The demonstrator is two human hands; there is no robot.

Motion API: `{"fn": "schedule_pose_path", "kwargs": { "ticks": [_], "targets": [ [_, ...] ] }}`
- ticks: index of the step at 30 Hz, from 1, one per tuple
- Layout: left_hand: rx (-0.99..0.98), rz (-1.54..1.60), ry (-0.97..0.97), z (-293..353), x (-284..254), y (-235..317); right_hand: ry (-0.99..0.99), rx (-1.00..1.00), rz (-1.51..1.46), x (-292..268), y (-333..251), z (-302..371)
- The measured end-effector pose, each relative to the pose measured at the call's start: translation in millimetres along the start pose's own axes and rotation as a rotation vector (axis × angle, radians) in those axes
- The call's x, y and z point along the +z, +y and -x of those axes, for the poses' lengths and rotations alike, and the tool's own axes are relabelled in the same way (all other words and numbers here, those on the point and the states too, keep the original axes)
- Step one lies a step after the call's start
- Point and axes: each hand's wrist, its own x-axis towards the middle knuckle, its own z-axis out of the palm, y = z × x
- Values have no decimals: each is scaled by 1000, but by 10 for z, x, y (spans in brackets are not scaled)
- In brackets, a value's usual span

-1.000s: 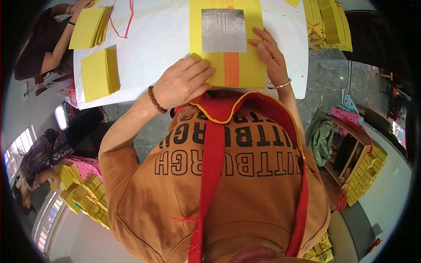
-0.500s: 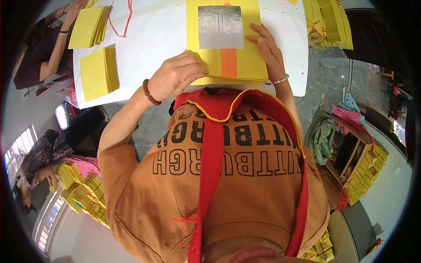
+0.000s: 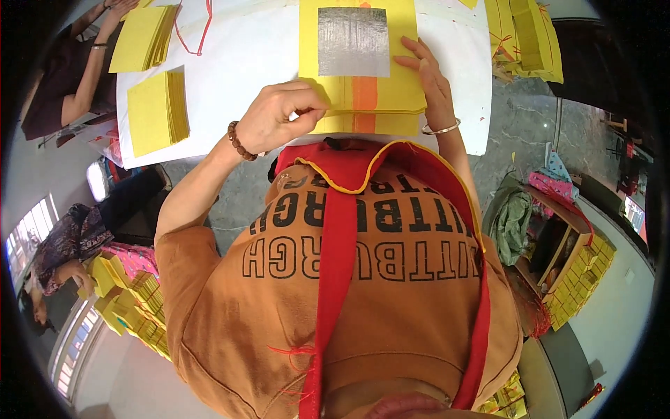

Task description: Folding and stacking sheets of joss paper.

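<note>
A stack of yellow paper sheets [image 3: 401, 94] lies in front of me at the table's near edge. Its top sheet bears a silver square [image 3: 353, 42] and an orange strip [image 3: 365, 92]. At the near left corner, my left hand [image 3: 279, 115] has thumb and forefinger pinched on the top paper's edge; how many sheets are between them cannot be made out. That near edge stands off the paper below, which shows as a yellow and orange band. My right hand [image 3: 429, 84] rests along the stack's right side, fingers apart and fingertips on the paper.
Two yellow paper stacks [image 3: 150, 115] [image 3: 143, 38] and a red cord [image 3: 200, 35] lie on the white table [image 3: 237, 70] to the left. Yellow bundles [image 3: 520, 42] sit at the far right. A co-worker's arm [image 3: 87, 77] is at far left; another person [image 3: 70, 244] is behind, lower left.
The top paper's near edge has come up and away from me, baring more of the paper beneath. My left hand rose slightly with it; my right hand barely shifted.
</note>
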Motion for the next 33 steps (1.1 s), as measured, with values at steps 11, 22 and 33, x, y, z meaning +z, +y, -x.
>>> {"fn": "schedule_pose_path", "kwargs": {
  "ticks": [11,22,33],
  "targets": [
    [-382,470,86,1,3,-228,-96,-95,-47,-81,191,9],
    [200,-52,-15,-49,-292,-168,-70,-113,120,-92,210,-3],
    [179,-641,286,-272,15,-363,-20,-100,48,-37,125,-13]
  ]
}}
